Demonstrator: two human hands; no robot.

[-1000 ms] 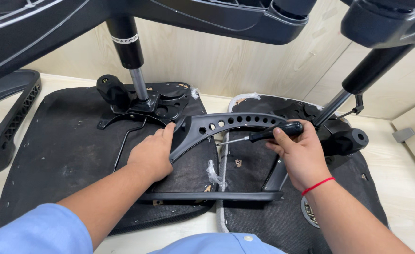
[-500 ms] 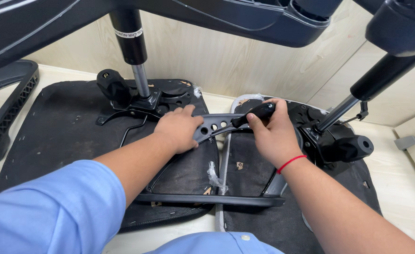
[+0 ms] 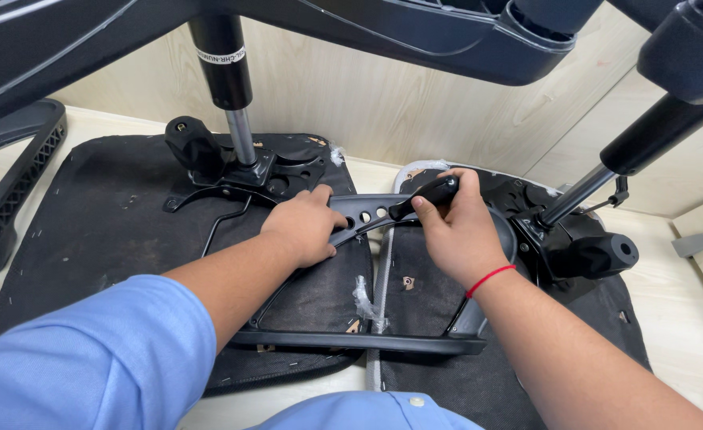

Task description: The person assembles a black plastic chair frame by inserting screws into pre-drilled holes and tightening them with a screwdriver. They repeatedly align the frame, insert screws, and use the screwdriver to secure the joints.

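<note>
Seen from above, two upturned black fabric-covered chair seats [image 3: 112, 239] lie side by side on a pale wooden surface [image 3: 686, 287]. A black curved metal bracket pierced with round holes [image 3: 367, 216] bridges them at the centre. The left hand [image 3: 303, 227], at 9 o'clock of the holes, lies flat on the bracket, fingers only loosely curled. The right hand [image 3: 459, 231], at 3 o'clock, is closed around a black tool handle [image 3: 424, 196] (its tip hidden) just above the bracket.
</note>
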